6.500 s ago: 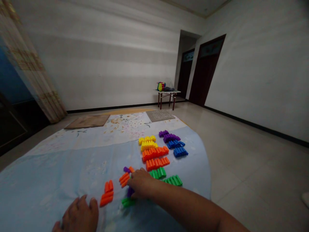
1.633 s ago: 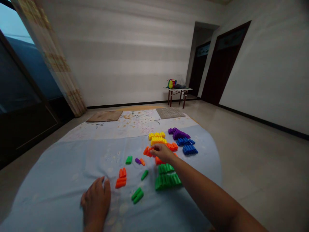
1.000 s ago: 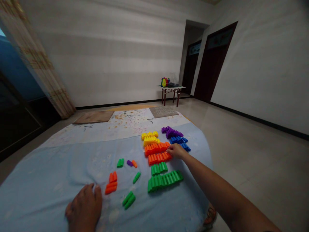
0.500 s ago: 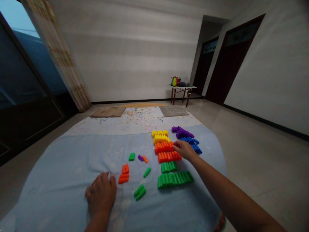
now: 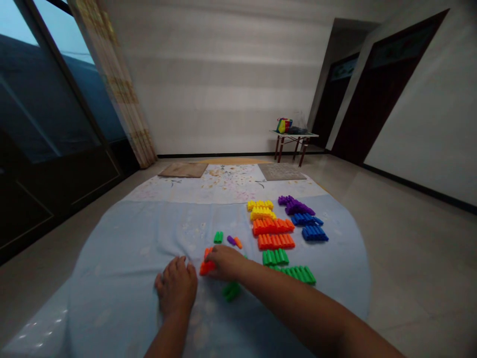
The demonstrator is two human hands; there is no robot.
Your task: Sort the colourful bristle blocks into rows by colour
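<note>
My left hand [image 5: 178, 286] rests on the light blue tablecloth, fingers laid down and holding nothing. My right hand [image 5: 225, 263] reaches across to the left, its bent fingertips on a small group of short orange plastic pieces [image 5: 206, 268] and partly covering them. How many pieces the fingers pinch is hidden. Just beyond lie a green pair [image 5: 218, 237], a purple piece [image 5: 231, 240] and an orange piece [image 5: 238, 242]. Under my right wrist, loose green pieces [image 5: 231, 291] show blurred. My forearm hides part of the long green row [image 5: 298, 274].
Rows of matching pieces stand at right: yellow [image 5: 262, 213], orange [image 5: 276, 242], short green [image 5: 276, 257], purple [image 5: 298, 206] and blue [image 5: 315, 233]. Two mats, one brown [image 5: 184, 170] and one grey [image 5: 281, 172], lie at the far edge. A small side table [image 5: 294, 135] stands beyond.
My right hand has left the orange rows and come left and nearer, onto the small orange group. The upper orange row now shows whole. The view has swung slightly left.
</note>
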